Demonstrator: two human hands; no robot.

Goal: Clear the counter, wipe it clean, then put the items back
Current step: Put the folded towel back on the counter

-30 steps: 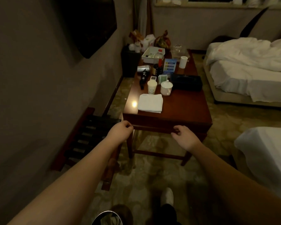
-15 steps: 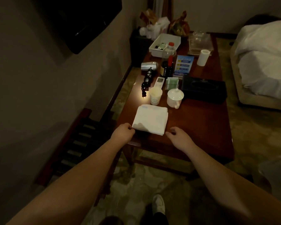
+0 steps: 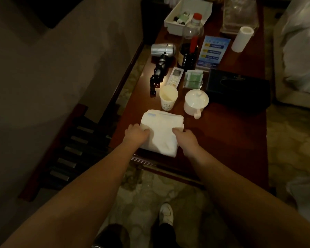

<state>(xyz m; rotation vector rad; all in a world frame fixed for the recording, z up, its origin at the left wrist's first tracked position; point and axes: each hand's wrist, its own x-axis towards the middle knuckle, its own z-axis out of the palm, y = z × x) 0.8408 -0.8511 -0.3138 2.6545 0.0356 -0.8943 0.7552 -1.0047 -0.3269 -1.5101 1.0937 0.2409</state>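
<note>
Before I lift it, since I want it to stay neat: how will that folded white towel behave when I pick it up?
The folded white towel looks soft and thick, so it will probably sag and may unfold if lifted by one edge. With the left hand and right hand on its near corners, it should lift more evenly. It is likely light and unlikely to slip.

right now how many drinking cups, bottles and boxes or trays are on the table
cups: 3, paper cup, lidded mug, white cup
bottles: 2, water bottle, dark bottle
boxes or trays: 3, white tray, black box, clear tray
total: 8
</note>
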